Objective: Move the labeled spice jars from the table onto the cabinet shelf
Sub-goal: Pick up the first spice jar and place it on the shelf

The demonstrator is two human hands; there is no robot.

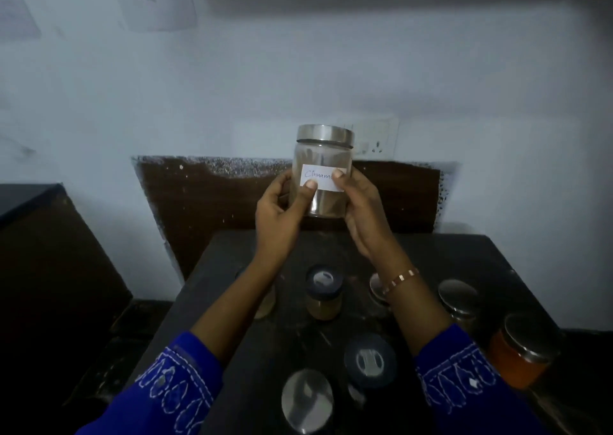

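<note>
I hold a clear glass jar point(323, 165) with a steel lid upright above the far edge of the dark table point(464, 258). Its white label reads "Cinnamo…" and brown sticks show inside. My left hand point(282, 209) grips the jar's left side with the thumb on the label. My right hand point(360, 209) grips its right side, thumb on the label's right end. Several other spice jars stand on the table below: a dark-lidded jar of yellowish powder point(323, 293), a steel-lidded orange jar point(520, 351), and a steel-lidded jar point(459, 298). No cabinet shelf is clearly visible.
A steel lid point(306, 398) and a dark-lidded jar point(370, 360) sit near the table's front. Two more jars are partly hidden under my forearms. A wall socket point(378, 139) is behind the held jar. A dark cabinet or counter point(49, 252) stands at left.
</note>
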